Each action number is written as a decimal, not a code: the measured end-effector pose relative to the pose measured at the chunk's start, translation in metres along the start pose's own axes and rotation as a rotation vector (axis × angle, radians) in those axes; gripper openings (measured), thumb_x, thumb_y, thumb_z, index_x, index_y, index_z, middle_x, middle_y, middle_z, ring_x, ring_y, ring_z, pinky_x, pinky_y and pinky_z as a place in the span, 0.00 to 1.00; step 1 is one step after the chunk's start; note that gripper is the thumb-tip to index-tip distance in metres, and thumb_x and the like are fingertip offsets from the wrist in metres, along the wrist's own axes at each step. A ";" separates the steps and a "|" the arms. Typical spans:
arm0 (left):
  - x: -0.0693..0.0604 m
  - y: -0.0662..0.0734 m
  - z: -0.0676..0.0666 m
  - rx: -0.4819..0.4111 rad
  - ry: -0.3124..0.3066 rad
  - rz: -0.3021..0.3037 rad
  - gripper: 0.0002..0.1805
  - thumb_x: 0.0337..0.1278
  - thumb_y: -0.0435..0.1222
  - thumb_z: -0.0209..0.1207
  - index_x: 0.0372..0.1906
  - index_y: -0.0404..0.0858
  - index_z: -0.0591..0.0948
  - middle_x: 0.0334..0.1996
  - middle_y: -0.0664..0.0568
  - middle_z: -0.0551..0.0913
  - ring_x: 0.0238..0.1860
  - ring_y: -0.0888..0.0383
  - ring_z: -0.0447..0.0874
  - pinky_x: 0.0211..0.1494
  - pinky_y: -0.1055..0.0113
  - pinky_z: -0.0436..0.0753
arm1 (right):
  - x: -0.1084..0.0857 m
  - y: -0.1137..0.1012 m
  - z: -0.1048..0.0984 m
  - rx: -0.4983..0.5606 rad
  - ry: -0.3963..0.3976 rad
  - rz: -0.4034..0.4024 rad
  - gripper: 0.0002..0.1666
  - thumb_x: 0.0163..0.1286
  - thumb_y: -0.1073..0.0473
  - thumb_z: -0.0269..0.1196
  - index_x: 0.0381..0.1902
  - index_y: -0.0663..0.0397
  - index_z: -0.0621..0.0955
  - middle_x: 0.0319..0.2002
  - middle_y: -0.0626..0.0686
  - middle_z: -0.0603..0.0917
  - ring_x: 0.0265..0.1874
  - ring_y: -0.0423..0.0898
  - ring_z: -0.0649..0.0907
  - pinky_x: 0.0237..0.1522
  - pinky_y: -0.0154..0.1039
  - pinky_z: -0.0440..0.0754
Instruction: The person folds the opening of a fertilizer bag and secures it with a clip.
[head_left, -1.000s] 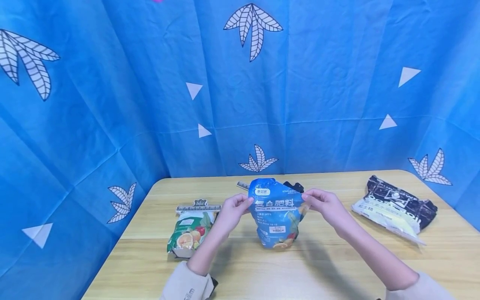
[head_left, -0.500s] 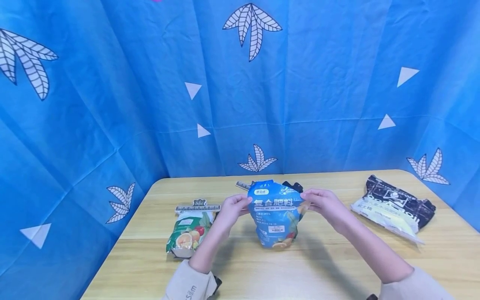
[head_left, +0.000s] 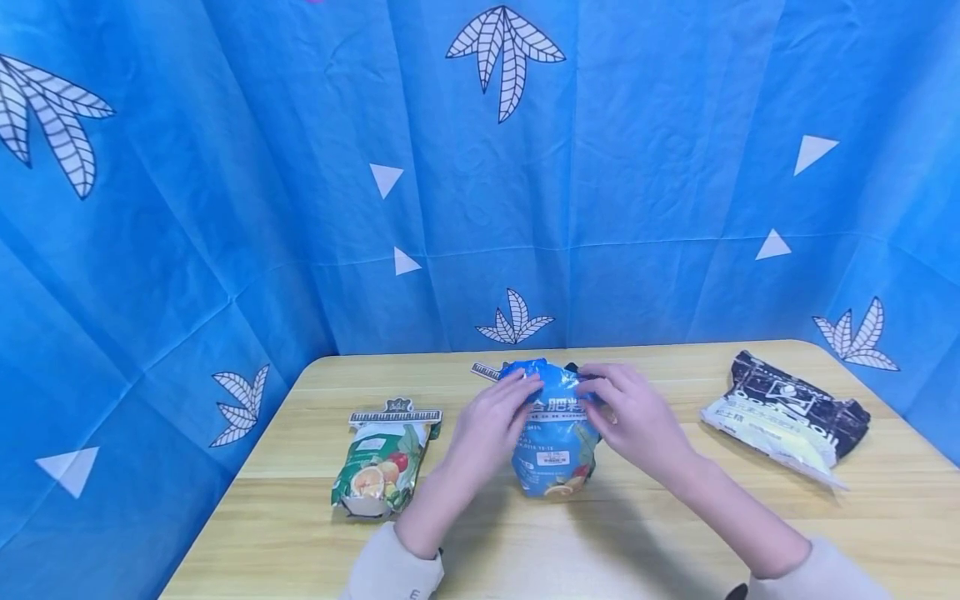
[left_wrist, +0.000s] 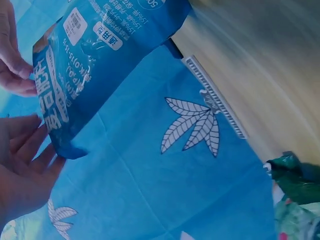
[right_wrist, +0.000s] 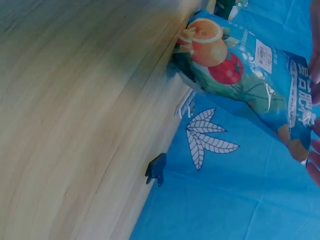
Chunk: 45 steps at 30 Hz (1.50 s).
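A blue fertilizer bag (head_left: 553,458) with fruit printed on it stands upright at the middle of the table in the head view. My left hand (head_left: 487,425) lies against the bag's upper left front, its fingers fairly straight. At the upper right, my right hand (head_left: 637,421) touches the top edge with loosely bent fingers. The left wrist view shows the left hand's fingers (left_wrist: 42,160) against the bag's top edge, not closed round it. Only part of the right hand's fingers (right_wrist: 315,160) shows at the frame edge in the right wrist view.
A green fruit-printed bag (head_left: 375,475) with a keyboard-shaped clip (head_left: 396,417) at its top lies on the left. A black and white bag (head_left: 787,417) lies on the right. Behind the blue bag sit another keyboard-shaped piece (head_left: 486,371) and a black clip (right_wrist: 156,167).
Both hands have let go of the bag's side corners and moved inward over its upper front. The bag has stayed in place.
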<state>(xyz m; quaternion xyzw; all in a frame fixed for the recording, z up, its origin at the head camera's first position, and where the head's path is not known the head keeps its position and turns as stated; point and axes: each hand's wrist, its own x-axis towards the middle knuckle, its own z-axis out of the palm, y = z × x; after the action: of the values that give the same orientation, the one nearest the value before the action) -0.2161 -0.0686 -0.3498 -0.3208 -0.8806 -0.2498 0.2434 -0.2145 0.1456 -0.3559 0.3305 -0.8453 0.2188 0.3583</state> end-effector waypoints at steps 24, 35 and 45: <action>0.005 -0.005 0.012 0.070 -0.053 0.012 0.08 0.56 0.36 0.60 0.40 0.42 0.84 0.35 0.54 0.85 0.29 0.61 0.82 0.29 0.75 0.76 | 0.000 0.000 0.011 -0.025 -0.026 -0.025 0.11 0.46 0.72 0.70 0.27 0.56 0.82 0.24 0.50 0.84 0.21 0.43 0.82 0.23 0.34 0.79; 0.022 -0.001 0.006 0.113 -0.342 -0.029 0.11 0.49 0.42 0.65 0.38 0.43 0.81 0.24 0.59 0.80 0.21 0.67 0.72 0.23 0.77 0.70 | 0.012 -0.014 0.017 -0.124 -0.298 0.007 0.13 0.53 0.56 0.70 0.35 0.56 0.82 0.25 0.49 0.83 0.17 0.39 0.78 0.18 0.30 0.74; 0.020 -0.004 0.012 0.074 -0.322 -0.055 0.07 0.46 0.39 0.67 0.33 0.45 0.86 0.25 0.59 0.83 0.23 0.68 0.74 0.28 0.77 0.72 | 0.012 -0.012 0.020 -0.130 -0.306 0.006 0.09 0.51 0.57 0.71 0.28 0.53 0.83 0.18 0.45 0.80 0.11 0.33 0.69 0.12 0.29 0.66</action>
<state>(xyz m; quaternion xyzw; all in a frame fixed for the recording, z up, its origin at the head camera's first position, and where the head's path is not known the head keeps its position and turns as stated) -0.2354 -0.0550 -0.3479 -0.3232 -0.9253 -0.1694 0.1037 -0.2210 0.1203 -0.3584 0.3337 -0.9033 0.1118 0.2453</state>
